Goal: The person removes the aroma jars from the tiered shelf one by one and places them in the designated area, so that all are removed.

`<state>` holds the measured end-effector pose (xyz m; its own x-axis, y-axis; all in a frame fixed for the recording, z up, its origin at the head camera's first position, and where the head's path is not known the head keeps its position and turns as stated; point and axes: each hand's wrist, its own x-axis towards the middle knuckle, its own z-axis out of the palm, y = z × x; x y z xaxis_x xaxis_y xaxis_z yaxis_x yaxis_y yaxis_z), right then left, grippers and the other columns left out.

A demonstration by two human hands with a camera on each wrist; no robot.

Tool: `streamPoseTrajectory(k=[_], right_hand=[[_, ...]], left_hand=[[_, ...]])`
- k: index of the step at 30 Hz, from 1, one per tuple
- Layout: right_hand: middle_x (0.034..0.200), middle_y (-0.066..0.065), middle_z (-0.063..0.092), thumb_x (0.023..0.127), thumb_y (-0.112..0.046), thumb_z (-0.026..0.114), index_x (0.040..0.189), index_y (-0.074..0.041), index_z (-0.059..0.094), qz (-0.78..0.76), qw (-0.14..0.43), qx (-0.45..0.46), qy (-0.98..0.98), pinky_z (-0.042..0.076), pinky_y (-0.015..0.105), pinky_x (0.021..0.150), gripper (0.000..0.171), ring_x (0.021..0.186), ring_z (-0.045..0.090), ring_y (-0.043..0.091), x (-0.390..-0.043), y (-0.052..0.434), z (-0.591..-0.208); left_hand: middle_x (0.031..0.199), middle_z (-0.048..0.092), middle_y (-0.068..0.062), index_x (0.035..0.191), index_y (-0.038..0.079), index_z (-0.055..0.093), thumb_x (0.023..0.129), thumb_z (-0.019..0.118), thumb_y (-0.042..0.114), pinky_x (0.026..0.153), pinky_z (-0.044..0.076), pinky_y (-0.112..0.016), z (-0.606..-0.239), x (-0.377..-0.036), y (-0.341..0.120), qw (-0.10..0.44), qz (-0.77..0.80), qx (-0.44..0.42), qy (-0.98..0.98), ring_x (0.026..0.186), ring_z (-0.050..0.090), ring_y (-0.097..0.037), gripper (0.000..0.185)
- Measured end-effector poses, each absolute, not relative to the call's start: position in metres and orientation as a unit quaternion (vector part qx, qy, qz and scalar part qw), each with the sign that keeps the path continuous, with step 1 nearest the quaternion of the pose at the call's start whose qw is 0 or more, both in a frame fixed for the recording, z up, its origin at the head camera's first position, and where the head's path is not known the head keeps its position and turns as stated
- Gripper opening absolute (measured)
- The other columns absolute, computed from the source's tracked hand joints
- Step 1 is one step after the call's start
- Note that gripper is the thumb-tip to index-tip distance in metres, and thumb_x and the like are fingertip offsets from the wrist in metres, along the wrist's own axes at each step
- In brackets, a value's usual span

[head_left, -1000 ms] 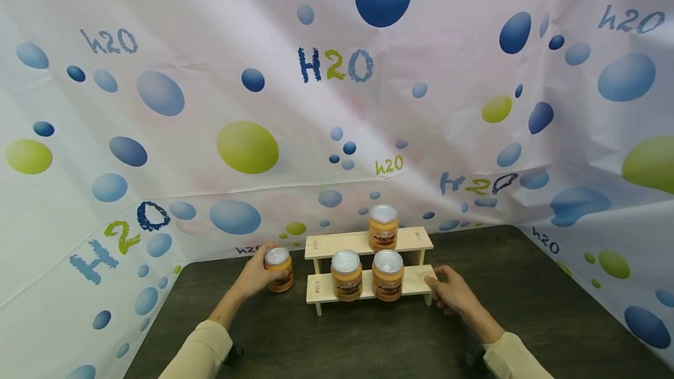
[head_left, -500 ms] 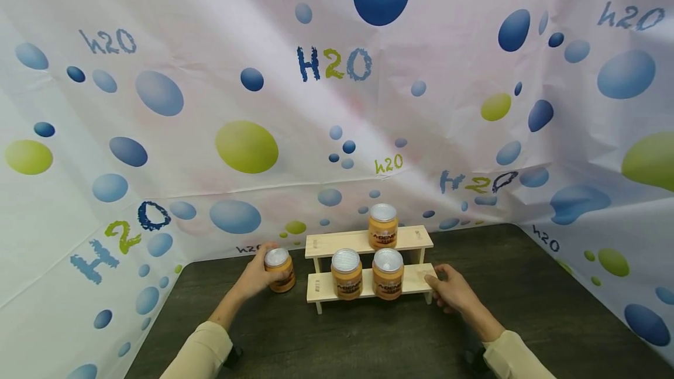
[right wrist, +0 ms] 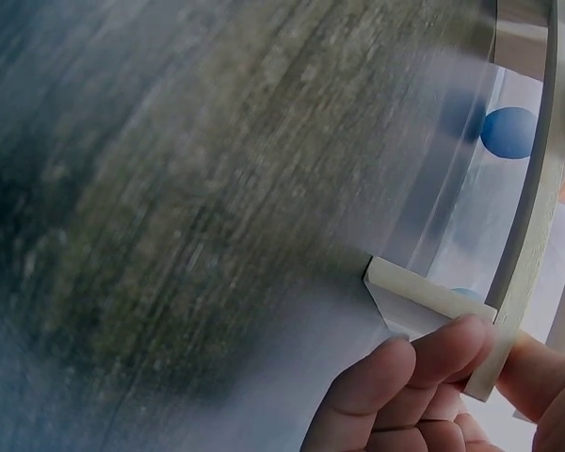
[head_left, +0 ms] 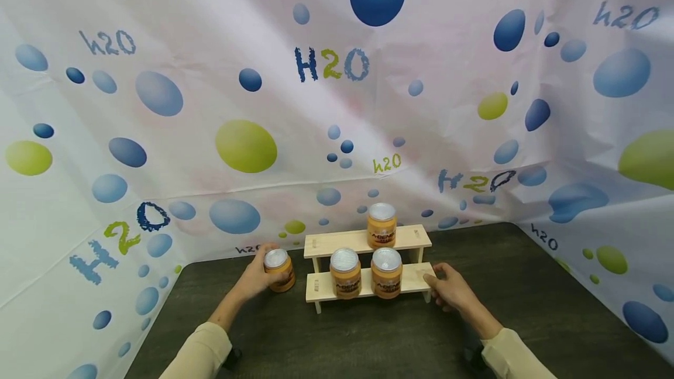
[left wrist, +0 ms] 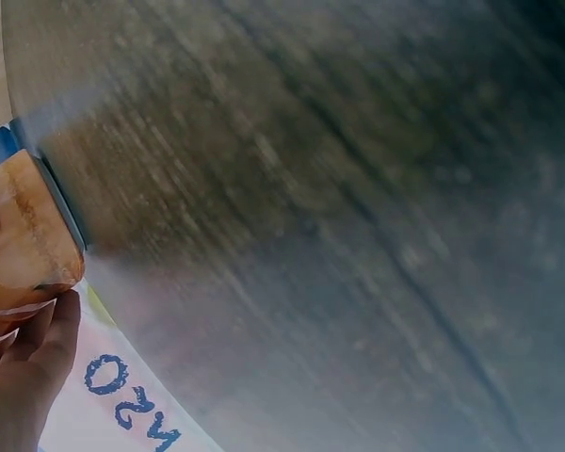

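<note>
My left hand (head_left: 256,275) grips an orange jar (head_left: 280,278) with a silvery lid, upright on the dark table left of a two-step wooden rack (head_left: 320,286). In the left wrist view the fingers (left wrist: 61,330) curl against the jar (left wrist: 33,221), whose far side is cut off. At the rack's right end, my right hand (head_left: 451,290) pinches the lower board, thumb on top. The right wrist view shows the fingertips (right wrist: 457,344) beneath the board (right wrist: 527,226), beside a short leg (right wrist: 424,287). On the lower step stand two similar jars, one left (head_left: 346,281) and one right (head_left: 387,279).
Another orange jar (head_left: 381,233) stands on the upper step, right of its middle. Behind the dark wood-grain table (head_left: 342,344) hangs a white sheet (head_left: 316,104) with blue and green dots and H2O lettering; it also closes in both sides.
The view shifts very slightly, so everything sits a few pixels further left. Both hands keep their holds, and the jars and the rack stay put.
</note>
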<state>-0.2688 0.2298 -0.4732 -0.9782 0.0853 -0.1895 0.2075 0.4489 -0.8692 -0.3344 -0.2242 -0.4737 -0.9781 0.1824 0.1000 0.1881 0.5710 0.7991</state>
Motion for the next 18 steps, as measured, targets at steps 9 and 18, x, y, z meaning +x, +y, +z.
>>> streamPoseTrajectory(k=[9,18], right_hand=[[0.072,0.007,0.058,0.104,-0.026,0.053,0.137,0.003,0.043,-0.517,0.054,0.082,0.850,0.045,0.031,0.050,0.045,0.059,0.055,0.018,-0.269,0.230,-0.476],[0.073,0.008,0.059,0.105,-0.027,0.052,0.137,0.002,0.042,-0.516,0.061,0.084,0.850,0.046,0.032,0.051,0.045,0.060,0.055,0.019,-0.269,0.230,-0.474]], left_hand=[[0.138,0.045,-0.030,0.150,0.002,0.028,0.086,0.079,0.014,0.095,0.052,-0.054,-0.469,-0.332,-0.224,-0.005,-0.480,-0.120,-0.869,0.122,0.055,-0.043,0.083],[0.156,0.033,-0.028,0.156,0.006,0.025,0.092,0.074,0.018,0.111,0.038,-0.063,-0.438,-0.333,-0.227,0.021,-0.491,-0.149,-0.858,0.142,0.036,-0.052,0.081]])
